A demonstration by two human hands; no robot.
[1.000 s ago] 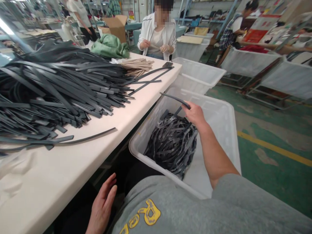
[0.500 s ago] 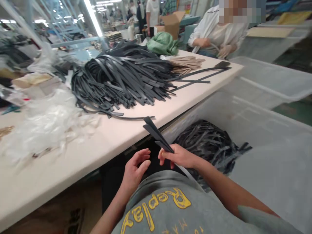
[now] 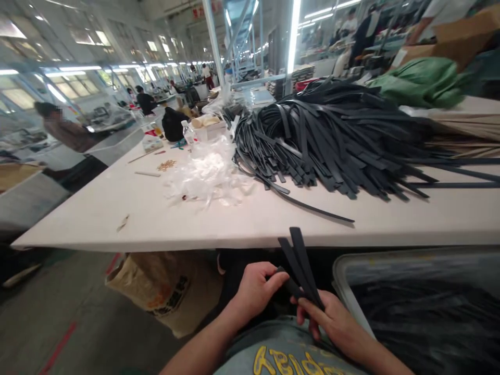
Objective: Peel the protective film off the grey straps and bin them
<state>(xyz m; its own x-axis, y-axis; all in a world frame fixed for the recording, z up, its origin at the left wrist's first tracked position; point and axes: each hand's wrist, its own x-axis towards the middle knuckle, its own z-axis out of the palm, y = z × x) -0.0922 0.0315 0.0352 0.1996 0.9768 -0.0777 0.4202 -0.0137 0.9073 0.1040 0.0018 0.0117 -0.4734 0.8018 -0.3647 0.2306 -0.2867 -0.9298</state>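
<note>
My right hand (image 3: 332, 317) is closed around a few flat black straps (image 3: 303, 260), whose ends fan upward past my fingers. With thumb and fingers, my left hand (image 3: 258, 286) pinches the end of one shorter-looking strap beside them. Both hands are close together in front of my shirt, just below the table edge. On the table (image 3: 156, 229) ahead lies a large heap of similar black straps (image 3: 324, 135), with one strap (image 3: 312, 210) trailing out toward me. The lower lengths of the held straps are hidden behind my right hand.
A pile of clear plastic bags (image 3: 211, 174) lies left of the heap, near small gold-coloured pieces (image 3: 166, 165). A green bag (image 3: 422, 83) and brown strips (image 3: 469, 130) are at the right. Below stand a plastic bin (image 3: 347, 281) holding black straps and a brown sack (image 3: 167, 291).
My view has swung to the left. My left hand, open and apart before, has come over to the straps and now pinches one end. My right hand keeps its hold.
</note>
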